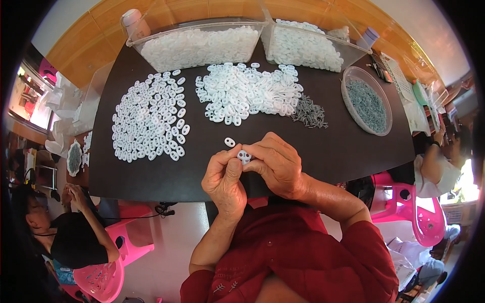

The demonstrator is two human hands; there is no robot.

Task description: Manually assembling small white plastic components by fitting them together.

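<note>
Above the table's near edge, my left hand (225,179) and my right hand (277,165) meet at the fingertips. Both pinch a small white plastic piece (244,157) with dark holes; fingers cover part of it. A loose white oval piece with two holes (230,142) lies just beyond my left fingertips. Farther off is a heap of white plastic pieces (235,91). Small grey pins (309,112) make a pile against that heap's right side. To the left, many white two-holed ovals (146,121) are spread out flat.
Two clear bins (198,53) (303,48) full of white pieces stand at the back. A round tub (388,113) at right holds grey pins. Pink flask (134,23), back left. People sit at left (76,232) and right (429,169), near pink stools (427,219).
</note>
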